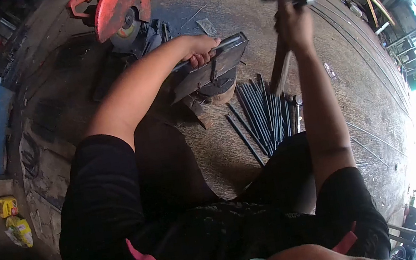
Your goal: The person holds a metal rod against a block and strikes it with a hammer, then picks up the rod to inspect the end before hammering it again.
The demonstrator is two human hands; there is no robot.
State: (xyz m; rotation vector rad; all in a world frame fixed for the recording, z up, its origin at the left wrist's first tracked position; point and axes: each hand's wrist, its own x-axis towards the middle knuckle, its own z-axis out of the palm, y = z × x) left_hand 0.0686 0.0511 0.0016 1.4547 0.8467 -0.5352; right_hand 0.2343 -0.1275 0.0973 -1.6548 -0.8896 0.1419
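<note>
**Left hand (200,56) gripped a rod (227,42) while the right hand (295,22) held a hammer (280,66) raised**

Nearest, just beyond the person's knees, loose bars (259,117) lay side by side on the ground (364,103), most of them pointing away from the body. The right hand was above and beyond them, closed around the hammer's handle; the handle slanted down and slightly left toward the bars, and the blurred head sat crosswise at the hand's far side.

Farther left, the left hand was closed over the rod, its fingers curled round. The rod lay along the top of a metal plate (209,76) above a block (222,96). Its long axis ran mostly left to right, the right end farther out, past the hand. Beyond stood a red saw (122,13).
</note>
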